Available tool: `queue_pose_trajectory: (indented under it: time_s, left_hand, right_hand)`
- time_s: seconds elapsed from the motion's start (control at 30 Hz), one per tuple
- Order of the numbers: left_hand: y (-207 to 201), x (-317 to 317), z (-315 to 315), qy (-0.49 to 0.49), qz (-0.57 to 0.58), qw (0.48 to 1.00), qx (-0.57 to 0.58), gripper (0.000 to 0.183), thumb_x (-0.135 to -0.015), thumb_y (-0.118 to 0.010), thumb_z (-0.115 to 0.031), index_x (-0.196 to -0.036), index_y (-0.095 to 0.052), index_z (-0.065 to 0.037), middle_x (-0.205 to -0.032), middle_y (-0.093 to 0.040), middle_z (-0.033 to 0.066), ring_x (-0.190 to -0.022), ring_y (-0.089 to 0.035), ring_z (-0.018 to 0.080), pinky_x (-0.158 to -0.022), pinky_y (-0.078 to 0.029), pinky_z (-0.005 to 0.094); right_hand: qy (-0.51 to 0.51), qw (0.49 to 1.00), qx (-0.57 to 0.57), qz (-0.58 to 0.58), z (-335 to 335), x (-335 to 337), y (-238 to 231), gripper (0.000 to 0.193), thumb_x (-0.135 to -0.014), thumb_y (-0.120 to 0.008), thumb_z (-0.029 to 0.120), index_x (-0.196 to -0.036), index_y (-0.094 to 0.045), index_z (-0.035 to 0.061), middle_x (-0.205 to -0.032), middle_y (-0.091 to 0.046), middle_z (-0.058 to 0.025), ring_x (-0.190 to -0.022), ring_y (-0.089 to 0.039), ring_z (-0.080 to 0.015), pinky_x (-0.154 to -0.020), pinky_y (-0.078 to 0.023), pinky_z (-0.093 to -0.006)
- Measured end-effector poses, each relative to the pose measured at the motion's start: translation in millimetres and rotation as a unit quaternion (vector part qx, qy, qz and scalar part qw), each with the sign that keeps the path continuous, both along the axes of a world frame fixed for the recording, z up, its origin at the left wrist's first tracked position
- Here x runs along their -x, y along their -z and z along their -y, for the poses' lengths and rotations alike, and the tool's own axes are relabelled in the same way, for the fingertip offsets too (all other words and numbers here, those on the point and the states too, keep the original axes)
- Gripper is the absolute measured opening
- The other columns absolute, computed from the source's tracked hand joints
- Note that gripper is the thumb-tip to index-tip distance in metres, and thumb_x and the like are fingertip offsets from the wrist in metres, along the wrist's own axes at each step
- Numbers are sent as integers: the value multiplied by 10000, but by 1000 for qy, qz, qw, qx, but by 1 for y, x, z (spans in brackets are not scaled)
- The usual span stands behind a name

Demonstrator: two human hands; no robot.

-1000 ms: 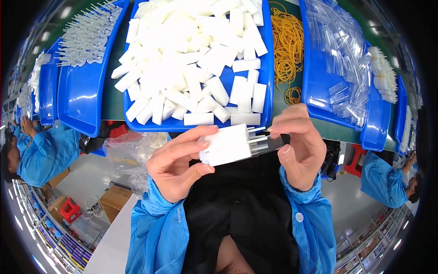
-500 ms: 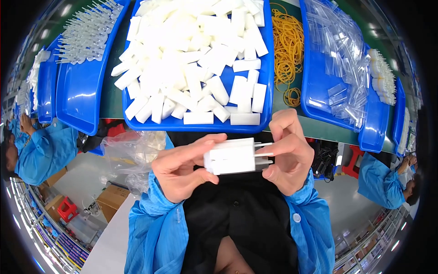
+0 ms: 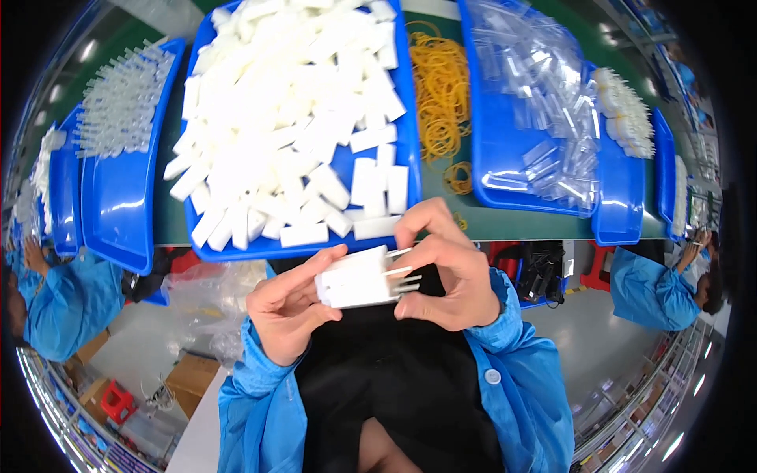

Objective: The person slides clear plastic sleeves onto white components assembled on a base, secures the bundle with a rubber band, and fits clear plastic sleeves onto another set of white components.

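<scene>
In front of my chest is a bundle of white rectangular blocks (image 3: 356,281), its right end tilted slightly up. My left hand (image 3: 282,306) grips the bundle's left end between thumb and fingers. Several thin white rods (image 3: 407,288) jut from its right end. My right hand (image 3: 455,276) is curled around these rods, the thumb below and the bent fingers above. Just beyond my hands, a blue tray (image 3: 293,251) holds a heap of similar loose white blocks (image 3: 315,185).
Yellow rubber bands (image 3: 438,94) lie right of the big tray. Another blue tray (image 3: 497,185) holds clear plastic sleeves (image 3: 544,94). At the left, white rod-like parts (image 3: 118,106) fill part of a blue tray (image 3: 118,213). Co-workers in blue sleeves (image 3: 75,303) sit at both sides.
The trays have shifted left and down in the picture. Both hands and the bundle appear farther left, and the bundle's right end is tilted up more. My right fingers are closer around the rods.
</scene>
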State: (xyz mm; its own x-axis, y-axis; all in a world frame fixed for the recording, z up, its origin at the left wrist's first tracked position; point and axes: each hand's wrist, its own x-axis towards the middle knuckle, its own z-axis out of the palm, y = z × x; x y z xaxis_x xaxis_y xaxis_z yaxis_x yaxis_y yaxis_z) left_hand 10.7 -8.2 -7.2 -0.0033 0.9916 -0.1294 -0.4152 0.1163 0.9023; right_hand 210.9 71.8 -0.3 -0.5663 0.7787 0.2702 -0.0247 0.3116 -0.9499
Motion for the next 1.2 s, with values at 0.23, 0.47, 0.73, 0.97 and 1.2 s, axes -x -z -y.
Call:
queue_pose_trajectory:
  time_s: [0.23, 0.47, 0.73, 0.97, 1.2]
  left_hand:
    - [9, 2, 0, 9, 89, 996, 8, 451, -695, -683, 29, -1104, -496, 60, -1155, -514, 284, -1120, -500, 328, -914, -422, 372]
    - [-1, -1, -7, 31, 155, 986, 60, 419, -759, -613, 20, -1148, -455, 25, -1180, -482, 293, -1060, -531, 368, -780, -524, 436]
    - [3, -3, -8, 47, 102, 994, 16, 361, -766, -622, -39, -1092, -469, -6, -1228, -421, 311, -1017, -550, 385, -697, -556, 432]
    - [7, -4, -8, 28, 72, 997, 12, 287, -801, -625, -149, -1030, -490, -39, -1221, -427, 314, -994, -564, 382, -682, -555, 417]
    - [7, 0, -8, 27, 139, 990, 6, 225, -807, -562, 14, -1025, -510, -9, -1217, -434, 309, -1015, -559, 352, -765, -528, 421]
  right_hand:
    - [430, 812, -210, 334, -38, -61, -7, 352, -637, -762, 304, -822, -602, 51, -813, -561, -84, -790, -506, -275, -720, -379, -379]
    - [504, 596, -248, 574, -55, -87, 10, 355, -672, -721, 368, -750, -589, 47, -823, -534, -92, -858, -462, -273, -749, -324, -426]
    - [487, 622, -254, 558, -62, -91, 19, 280, -696, -706, 290, -744, -565, 53, -763, -565, -76, -851, -482, -269, -741, -326, -420]
    - [509, 588, -254, 575, -69, -90, 24, 310, -713, -685, 322, -771, -552, 48, -784, -575, -80, -837, -493, -281, -721, -344, -423]
    - [503, 578, -238, 596, -70, -93, 26, 251, -735, -634, 274, -818, -576, 44, -820, -588, -96, -864, -501, -288, -767, -347, -423]
